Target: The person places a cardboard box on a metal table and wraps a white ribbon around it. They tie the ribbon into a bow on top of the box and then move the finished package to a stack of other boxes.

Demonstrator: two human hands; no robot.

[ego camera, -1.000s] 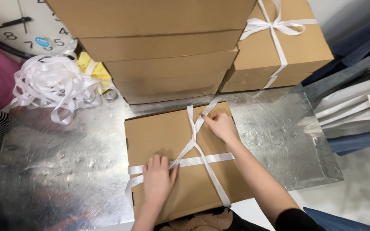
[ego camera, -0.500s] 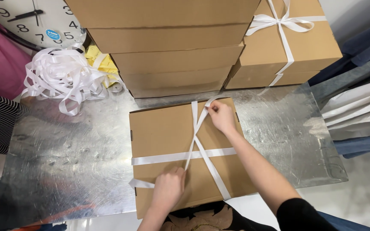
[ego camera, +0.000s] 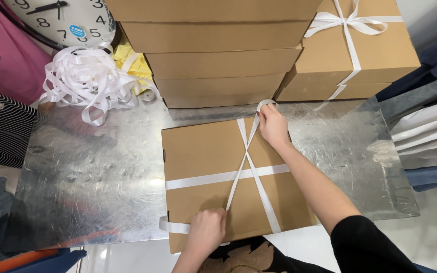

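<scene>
A flat brown cardboard box (ego camera: pixel 203 151) lies on a shiny metal table (ego camera: pixel 92 177) in front of me. White ribbon (ego camera: pixel 213 178) crosses it: one band runs sideways and two strands run lengthwise, crossing near the middle. My left hand (ego camera: pixel 206 230) is at the box's near edge, closed on one ribbon strand. My right hand (ego camera: pixel 273 124) is at the far edge, pinching a loop of the ribbon. A loose ribbon end (ego camera: pixel 170 226) sticks out at the near left corner.
A stack of several plain brown boxes (ego camera: pixel 218 55) stands behind. Boxes tied with a white bow (ego camera: pixel 355 45) sit at the back right. A heap of loose white ribbon (ego camera: pixel 89 81) and a wall clock (ego camera: pixel 61 20) lie at the back left. Clothes hang at both sides.
My left hand slid from the middle of the box lid back to its near edge, pulling a ribbon strand taut. My right hand stayed at the far edge.
</scene>
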